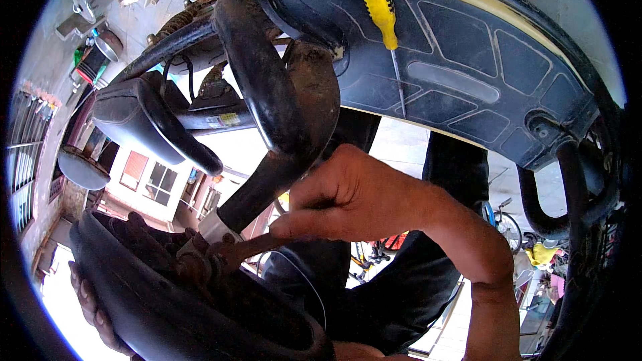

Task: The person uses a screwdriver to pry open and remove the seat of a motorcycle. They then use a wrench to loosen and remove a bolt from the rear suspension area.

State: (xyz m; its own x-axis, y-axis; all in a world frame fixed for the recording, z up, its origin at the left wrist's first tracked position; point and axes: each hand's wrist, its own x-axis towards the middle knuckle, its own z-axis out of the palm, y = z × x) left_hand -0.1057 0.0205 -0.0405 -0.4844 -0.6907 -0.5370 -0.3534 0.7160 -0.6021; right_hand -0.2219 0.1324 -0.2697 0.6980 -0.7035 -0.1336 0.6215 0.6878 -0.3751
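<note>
My right hand (371,194) is closed round the end of a rusty, flat, wrench-like bar (251,247). Its other end meets the axle hardware (197,261) at the middle of a small black wheel (167,301) at lower left. On the wheel's outer side, the fingers of my left hand (93,311) curl against the tyre; the palm is hidden behind it. A dark tube (257,190) runs down to a silvery bracket (217,227) by the axle. Above my right hand, a yellow-handled screwdriver (378,3) lies on a dark panel (455,47) of the vehicle.
Thick bent black tubing (257,73) rises close above my right hand. A padded black seat (137,117) and a coil spring (177,23) are on the left. A black loop of tube (568,187) stands at right. Bicycles (508,227) appear in the background.
</note>
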